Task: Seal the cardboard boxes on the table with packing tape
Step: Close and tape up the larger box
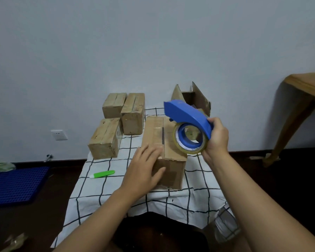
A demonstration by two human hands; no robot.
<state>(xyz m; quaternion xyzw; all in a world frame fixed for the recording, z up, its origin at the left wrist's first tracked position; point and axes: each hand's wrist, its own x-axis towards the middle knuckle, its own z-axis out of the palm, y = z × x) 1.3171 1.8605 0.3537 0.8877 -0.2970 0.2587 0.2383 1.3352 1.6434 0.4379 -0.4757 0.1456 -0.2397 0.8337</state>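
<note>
Right hand: fingers curled round the handle of the blue tape dispenser, holding it lifted above the near box, tilted, with the clear tape roll hanging beneath.
Left hand: fingers straight and spread, palm pressing on the near left corner of the near box, thumb down its front face.
Near box: flaps closed, on the checked tablecloth.
Three closed boxes: grouped at the far left of the table.
Open box: behind the dispenser, flaps upright.
Green marker: lying on the cloth, left of the left hand.
</note>
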